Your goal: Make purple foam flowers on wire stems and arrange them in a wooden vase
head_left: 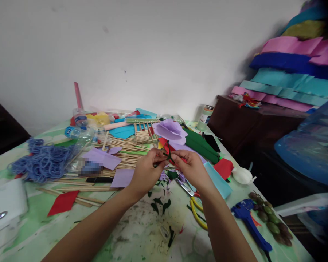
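Note:
A purple paper flower (171,131) stands upright over the middle of the table, its green stem (168,152) running down between my hands. My left hand (147,171) is closed, thumb and fingers pinching the stem from the left. From the right, my right hand (190,166) pinches at the green strip on the same stem, its fingertips close to the left ones. Scissors with yellow and red handles (198,214) lie beside my right forearm. Small dark green leaf pieces (160,205) are scattered on the table below the hands.
Blue yarn (45,160) and purple paper (102,159) lie left, near many wooden sticks (125,145). A blue glue gun (250,222) and grapes (272,218) sit at the right edge. A jar (205,117) stands at the back, beside green paper (200,145).

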### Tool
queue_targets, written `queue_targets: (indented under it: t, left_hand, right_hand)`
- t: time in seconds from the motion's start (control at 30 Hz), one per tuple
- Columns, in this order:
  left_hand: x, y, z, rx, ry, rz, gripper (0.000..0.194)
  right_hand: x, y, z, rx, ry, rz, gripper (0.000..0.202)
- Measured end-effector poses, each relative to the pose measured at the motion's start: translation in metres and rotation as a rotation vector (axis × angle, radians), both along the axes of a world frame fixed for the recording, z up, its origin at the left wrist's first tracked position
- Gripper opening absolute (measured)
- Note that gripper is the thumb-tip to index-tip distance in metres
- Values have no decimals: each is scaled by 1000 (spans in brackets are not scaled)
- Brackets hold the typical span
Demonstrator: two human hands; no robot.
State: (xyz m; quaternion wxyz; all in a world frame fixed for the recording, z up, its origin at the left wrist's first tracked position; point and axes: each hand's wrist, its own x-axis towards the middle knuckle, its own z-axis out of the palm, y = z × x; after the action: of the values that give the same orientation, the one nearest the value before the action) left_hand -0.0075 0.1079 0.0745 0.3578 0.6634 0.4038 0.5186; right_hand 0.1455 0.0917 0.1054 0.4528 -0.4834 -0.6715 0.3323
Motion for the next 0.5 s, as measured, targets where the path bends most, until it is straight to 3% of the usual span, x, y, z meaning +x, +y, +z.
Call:
queue_targets:
  t: [0.17,0.3,0.4,0.5]
  left_hand:
    - [-1,-1,-1,61,71,51,16]
    - [-3,-1,2,92,90,88,15]
    - [-6,2,5,69,60,118,17]
    - [-11,9,9,10,-46,154,21]
  right_hand:
    - [5,4,-4,53,-33,-47,38]
    - [11,12,-13,44,98,-151,42]
    - [20,18,-21,84,296,-297,32]
    - [34,18,-26,277,510,-518,21]
